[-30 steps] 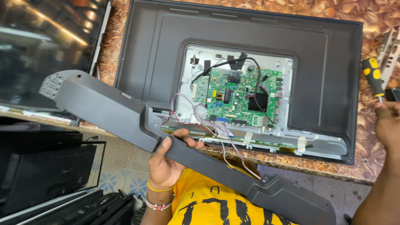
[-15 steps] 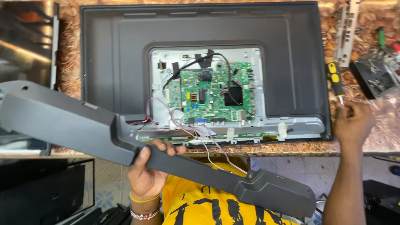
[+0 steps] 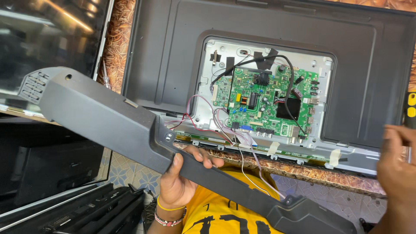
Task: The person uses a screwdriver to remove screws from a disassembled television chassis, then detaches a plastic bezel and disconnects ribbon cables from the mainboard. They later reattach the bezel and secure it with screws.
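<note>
My left hand (image 3: pixel 180 182) grips a long dark grey plastic cover panel (image 3: pixel 117 125) from below, thumb on its near face. The panel slants from upper left to lower right over my lap. Behind it a flat television (image 3: pixel 164 56) lies face down on the table, its rear hatch off. A green circuit board (image 3: pixel 268 102) with black, red and white wires shows inside. My right hand (image 3: pixel 396 171) is blurred at the right edge with curled fingers, just below a yellow and black screwdriver (image 3: pixel 411 108). Whether it holds the screwdriver is unclear.
A second screen (image 3: pixel 47 39) lies at the upper left on the patterned brown tabletop (image 3: pixel 117 47). Another dark screen (image 3: pixel 47 169) leans below it at the left, with black parts on the tiled floor (image 3: pixel 125 169). My yellow shirt (image 3: pixel 225 208) fills the bottom middle.
The view has swung and drawn closer to the open television. The grey panel stays in my left hand, its left end now higher. My right hand has stayed beside the screwdriver.
</note>
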